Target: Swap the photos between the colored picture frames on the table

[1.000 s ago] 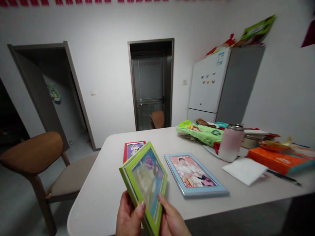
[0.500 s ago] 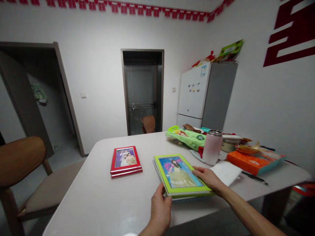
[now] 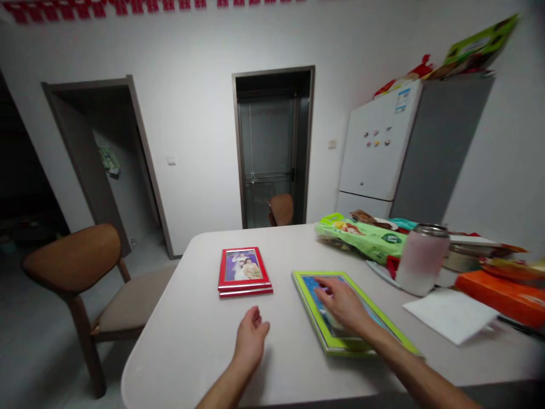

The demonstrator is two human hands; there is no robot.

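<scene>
Two red picture frames point(image 3: 244, 266), one stacked on the other, lie on the white table; the top one holds a photo of people in wedding clothes. My left hand point(image 3: 250, 339) is just in front of them, empty, with thumb and loosely curled fingers apart. To the right rests a stack of lime-green picture frames point(image 3: 317, 322), its picture mostly hidden by my right hand. My right hand point(image 3: 343, 304) is over the top frame with its fingers apart, gripping nothing; whether it touches the surface I cannot tell.
A pink-and-white bottle point(image 3: 423, 260), a green food packet point(image 3: 364, 236), a white paper point(image 3: 453, 312) and an orange box point(image 3: 500, 295) crowd the table's right side. A wooden chair point(image 3: 76, 258) stands left of the table point(image 3: 179, 341). A fridge point(image 3: 374, 153) stands behind.
Both hands have let go of the green frames. My left hand has moved left toward the red frames, and my right hand now hovers across the green frame's picture. The view has shifted.
</scene>
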